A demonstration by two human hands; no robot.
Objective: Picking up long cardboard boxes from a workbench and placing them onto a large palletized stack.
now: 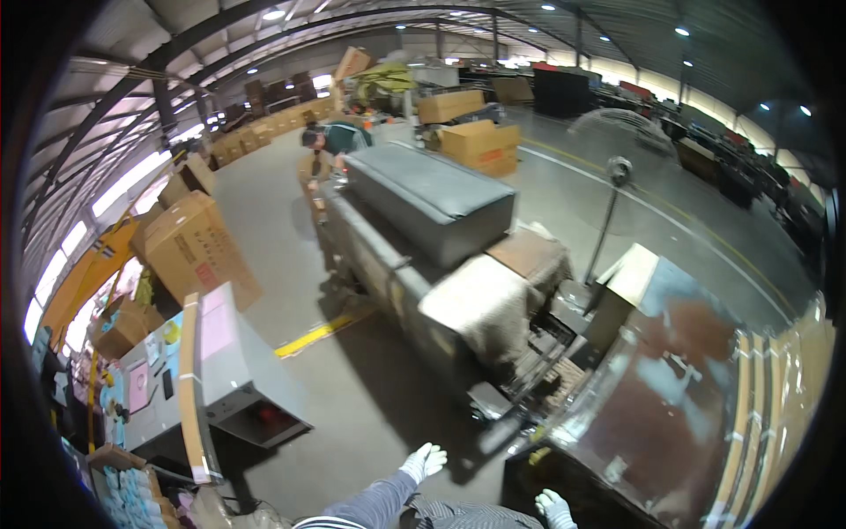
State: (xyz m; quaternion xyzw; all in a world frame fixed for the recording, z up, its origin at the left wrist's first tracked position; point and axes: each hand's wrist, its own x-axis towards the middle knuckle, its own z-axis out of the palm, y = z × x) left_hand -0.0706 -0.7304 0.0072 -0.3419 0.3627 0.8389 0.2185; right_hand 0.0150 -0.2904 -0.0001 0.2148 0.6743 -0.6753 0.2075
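Note:
Both hands wear white gloves. My left hand hangs over the grey floor at the lower middle, fingers stretched out and a little apart, holding nothing. Low on the right, my right hand is beside the dark near side of a worn metal-topped table; its fingers look loosely extended and nothing shows in them. Ahead is a long bench bearing a large dark grey cabinet-like box. A pale cloth-covered block takes up the bench's near end.
Another person leans at the bench's far end. A grey metal cabinet stands at left, with a long cardboard strip against it. Cartons are stacked behind. A pedestal fan and upright cardboard strips are at right.

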